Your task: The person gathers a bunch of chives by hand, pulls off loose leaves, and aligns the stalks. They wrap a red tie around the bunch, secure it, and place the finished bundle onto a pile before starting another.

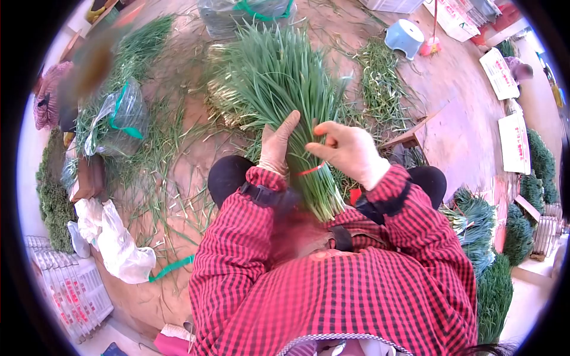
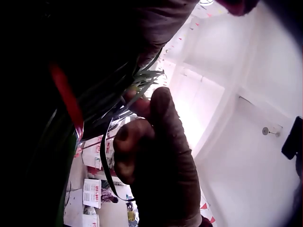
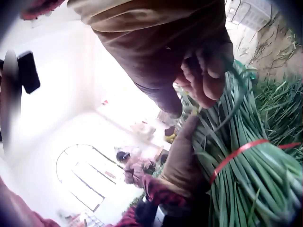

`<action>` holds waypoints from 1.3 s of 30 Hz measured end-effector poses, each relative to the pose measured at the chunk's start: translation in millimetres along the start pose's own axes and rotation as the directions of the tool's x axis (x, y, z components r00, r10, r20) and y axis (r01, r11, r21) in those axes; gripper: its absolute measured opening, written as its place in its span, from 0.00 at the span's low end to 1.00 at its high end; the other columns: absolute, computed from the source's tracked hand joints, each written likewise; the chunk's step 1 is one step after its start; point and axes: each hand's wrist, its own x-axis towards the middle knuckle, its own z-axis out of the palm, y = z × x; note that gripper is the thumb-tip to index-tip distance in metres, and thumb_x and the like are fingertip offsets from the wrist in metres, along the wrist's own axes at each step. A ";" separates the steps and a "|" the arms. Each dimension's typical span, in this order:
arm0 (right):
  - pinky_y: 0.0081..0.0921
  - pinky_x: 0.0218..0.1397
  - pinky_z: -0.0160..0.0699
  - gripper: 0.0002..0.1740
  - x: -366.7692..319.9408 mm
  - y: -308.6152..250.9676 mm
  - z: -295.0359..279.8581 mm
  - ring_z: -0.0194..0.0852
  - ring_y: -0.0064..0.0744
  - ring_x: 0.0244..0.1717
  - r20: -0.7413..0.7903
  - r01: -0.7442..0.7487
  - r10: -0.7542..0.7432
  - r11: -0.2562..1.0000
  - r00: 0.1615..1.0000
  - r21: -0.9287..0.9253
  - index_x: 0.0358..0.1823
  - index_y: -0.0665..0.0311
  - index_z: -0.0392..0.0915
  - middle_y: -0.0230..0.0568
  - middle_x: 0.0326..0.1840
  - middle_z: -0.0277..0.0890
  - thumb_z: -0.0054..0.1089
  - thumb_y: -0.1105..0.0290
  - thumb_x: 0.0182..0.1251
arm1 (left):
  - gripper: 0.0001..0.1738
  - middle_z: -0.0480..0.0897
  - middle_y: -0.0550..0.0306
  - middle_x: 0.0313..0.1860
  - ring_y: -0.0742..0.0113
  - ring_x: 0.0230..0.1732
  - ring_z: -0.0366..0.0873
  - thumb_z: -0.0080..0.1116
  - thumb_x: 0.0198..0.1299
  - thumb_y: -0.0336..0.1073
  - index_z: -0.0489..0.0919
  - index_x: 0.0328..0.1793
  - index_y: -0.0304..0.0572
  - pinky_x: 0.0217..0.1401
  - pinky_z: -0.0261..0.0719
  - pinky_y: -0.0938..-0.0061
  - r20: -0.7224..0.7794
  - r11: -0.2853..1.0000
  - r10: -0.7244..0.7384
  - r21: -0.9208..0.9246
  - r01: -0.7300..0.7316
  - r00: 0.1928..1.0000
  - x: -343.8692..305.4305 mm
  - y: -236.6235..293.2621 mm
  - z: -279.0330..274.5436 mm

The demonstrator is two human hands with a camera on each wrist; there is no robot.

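Observation:
A bunch of long green leaves (image 1: 297, 95), tied with a red band (image 1: 310, 169), stands over the lap, its pale stems downward. The gloved left hand (image 1: 276, 142) grips its left side, thumb up along the leaves; in the right wrist view that hand (image 3: 182, 158) lies behind the bunch (image 3: 246, 165). At the bunch's right side is the gloved right hand (image 1: 350, 148), fingers curled. A loose leaf (image 3: 241, 97) loops out from the fingers of the right hand (image 3: 189, 71). In the left wrist view the right hand (image 2: 163, 156) is dark, with a thin leaf (image 2: 105, 156) curving beside it.
More cut leaves (image 1: 383, 86) litter the floor, with an untied heap (image 1: 228, 95) behind the bunch. A plastic-wrapped bundle (image 1: 122, 115) lies left, another (image 1: 246, 15) ahead. A blue stool (image 1: 404, 37) stands ahead right. Tied greens (image 1: 472, 222) lie at the right, white bags (image 1: 116, 243) at the left.

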 end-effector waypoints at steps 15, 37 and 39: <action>0.18 0.32 0.75 0.19 12.9 60.2 -81.7 0.75 0.17 0.30 -0.460 0.068 0.090 0.946 0.883 0.316 0.58 0.59 0.77 0.29 0.33 0.81 0.64 0.74 0.66 | 0.21 0.84 0.60 0.44 0.71 0.37 0.80 0.65 0.67 0.44 0.81 0.54 0.32 0.41 0.78 0.74 -0.183 0.948 0.171 0.298 -0.112 0.968 2.2 0.2 -1.4; 0.26 0.47 0.79 0.11 62.7 50.9 -122.6 0.82 0.33 0.38 -0.448 -0.027 0.023 1.000 0.894 -0.002 0.48 0.58 0.84 0.43 0.35 0.83 0.62 0.66 0.67 | 0.20 0.85 0.56 0.48 0.69 0.43 0.83 0.70 0.61 0.32 0.79 0.57 0.33 0.48 0.82 0.74 -0.020 0.949 0.243 0.214 -0.234 0.970 -7.5 5.4 0.5; 0.27 0.51 0.79 0.13 65.3 45.1 -131.2 0.83 0.36 0.43 -0.567 -0.046 -0.253 0.887 0.784 -0.460 0.51 0.57 0.83 0.44 0.40 0.83 0.61 0.66 0.68 | 0.21 0.85 0.55 0.49 0.68 0.44 0.83 0.71 0.60 0.32 0.79 0.57 0.33 0.49 0.82 0.74 0.002 0.942 0.244 0.237 -0.237 0.970 -10.6 7.2 -0.9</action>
